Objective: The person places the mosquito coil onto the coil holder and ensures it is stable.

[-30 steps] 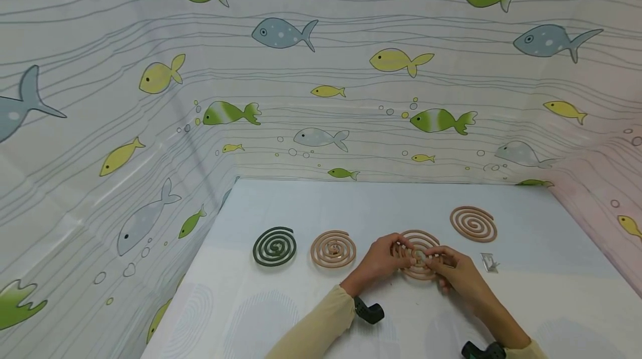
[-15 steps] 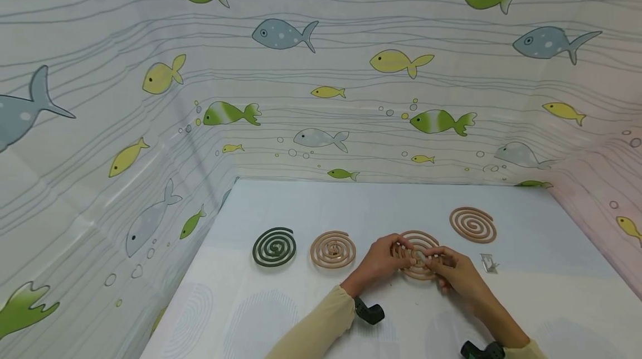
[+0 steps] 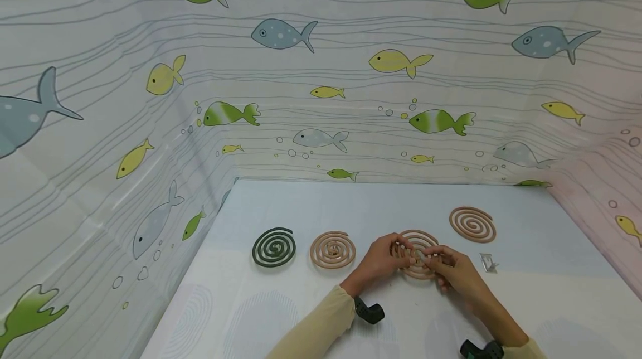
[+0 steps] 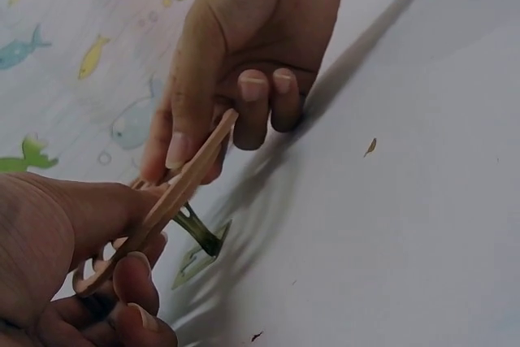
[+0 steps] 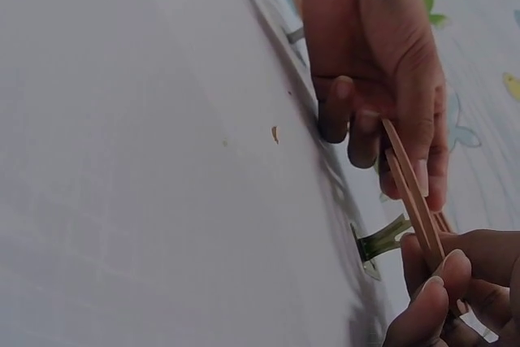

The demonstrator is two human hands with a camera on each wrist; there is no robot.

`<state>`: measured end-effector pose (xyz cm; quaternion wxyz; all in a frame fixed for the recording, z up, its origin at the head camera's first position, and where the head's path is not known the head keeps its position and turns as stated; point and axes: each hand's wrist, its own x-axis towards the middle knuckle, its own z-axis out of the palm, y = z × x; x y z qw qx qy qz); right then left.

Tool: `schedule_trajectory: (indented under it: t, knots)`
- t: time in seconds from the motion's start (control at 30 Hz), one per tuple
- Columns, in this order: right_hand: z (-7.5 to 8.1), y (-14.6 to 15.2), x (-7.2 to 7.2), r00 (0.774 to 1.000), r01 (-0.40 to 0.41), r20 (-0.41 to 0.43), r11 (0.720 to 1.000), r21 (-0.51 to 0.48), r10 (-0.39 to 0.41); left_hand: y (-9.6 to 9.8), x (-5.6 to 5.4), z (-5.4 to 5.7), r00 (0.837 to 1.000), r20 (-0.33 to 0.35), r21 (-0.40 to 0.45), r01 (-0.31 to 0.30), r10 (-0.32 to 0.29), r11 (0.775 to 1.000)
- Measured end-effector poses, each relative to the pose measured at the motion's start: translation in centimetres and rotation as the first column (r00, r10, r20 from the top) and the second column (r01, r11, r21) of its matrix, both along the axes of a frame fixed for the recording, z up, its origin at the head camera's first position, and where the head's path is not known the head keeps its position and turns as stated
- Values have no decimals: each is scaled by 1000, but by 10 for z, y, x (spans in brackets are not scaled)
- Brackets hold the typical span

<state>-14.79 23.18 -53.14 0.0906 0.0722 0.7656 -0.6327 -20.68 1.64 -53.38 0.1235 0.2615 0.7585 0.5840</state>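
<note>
- A light brown coil (image 4: 179, 184) is held between both hands, above the counter (image 3: 311, 303) and right of the middle in the head view; in the wrist views it is seen nearly edge-on and tilted.
- By the left hand (image 3: 382, 263) the coil is pinched at its left side; the grip is narrow, with the thumb and curled fingers set on the rings.
- By the right hand (image 3: 455, 271) it is pinched from the opposite side; this grip is narrow too.
- Beneath the coil, a small metal stand (image 4: 209, 240) is seen with its flat base on the counter and its post raised (whether the post is joined to the coil cannot be told).
- To the left, a second brown coil (image 3: 332, 250) is placed near the left hand, with a small piece visible at its centre.
- Farther left, a dark green coil (image 3: 274, 247) is set beside it, the two kept apart.
- Beyond the right hand, a third brown coil (image 3: 472, 224) is laid on the counter, and a loose metal piece (image 3: 489, 263) is left just nearer than it.
- Dark devices (image 3: 369, 312) are worn at both wrists, and the counter is bordered by a fish-patterned backdrop (image 3: 281, 83).
</note>
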Motion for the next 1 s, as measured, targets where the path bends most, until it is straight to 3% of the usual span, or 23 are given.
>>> schedule_trajectory:
  t: [1.0]
  knots:
    - [2, -3, 2, 1000, -4, -20, 1000, -6, 4, -3, 2, 1, 1000, -9, -29, -26, 26, 999]
